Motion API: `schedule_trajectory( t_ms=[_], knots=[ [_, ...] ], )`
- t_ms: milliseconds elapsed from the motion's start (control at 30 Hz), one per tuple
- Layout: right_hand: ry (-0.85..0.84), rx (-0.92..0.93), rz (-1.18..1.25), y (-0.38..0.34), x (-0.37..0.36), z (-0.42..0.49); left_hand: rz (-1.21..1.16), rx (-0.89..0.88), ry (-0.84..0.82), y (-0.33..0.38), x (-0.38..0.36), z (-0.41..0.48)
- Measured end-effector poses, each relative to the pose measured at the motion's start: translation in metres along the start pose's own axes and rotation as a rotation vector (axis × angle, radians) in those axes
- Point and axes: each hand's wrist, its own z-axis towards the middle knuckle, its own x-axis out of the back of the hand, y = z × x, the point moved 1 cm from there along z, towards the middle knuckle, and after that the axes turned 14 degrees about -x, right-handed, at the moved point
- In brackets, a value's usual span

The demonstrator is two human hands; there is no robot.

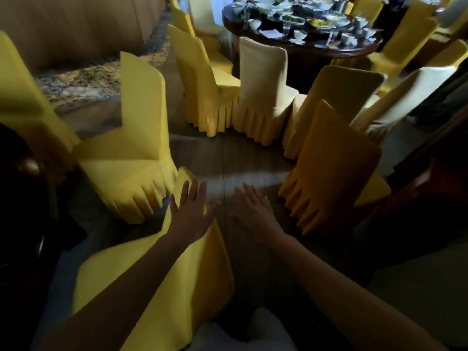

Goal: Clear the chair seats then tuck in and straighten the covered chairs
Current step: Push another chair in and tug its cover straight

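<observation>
Left grip fingers apart at nearest chair back | right grip fingers apart, empty

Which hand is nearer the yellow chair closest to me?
Left. The left hand is over the top of the chair; the right hand is off to its right, above bare floor.

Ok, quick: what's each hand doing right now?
Left hand: open, fingers straight, over the nearest chair back.
Right hand: open, holding nothing.

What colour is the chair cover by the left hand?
Bright yellow chair cover, head view.
</observation>
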Motion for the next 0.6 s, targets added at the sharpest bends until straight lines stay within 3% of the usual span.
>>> schedule_trajectory(
  t_ms=[133,300,600],
  knots=[
    [-0.068,0.153,-0.025,-0.02,0.0,0.06,0.038,0.163,0.054,-0.025,0.004,0.015],
    [-0.211,0.477,-0.075,-0.063,0.007,0.131,-0.036,0.446,0.149,-0.049,0.004,0.027],
    [-0.465,0.977,-0.295,-0.123,-0.008,0.215,-0.047,0.793,0.247,-0.046,-0.005,0.047]
  ],
)
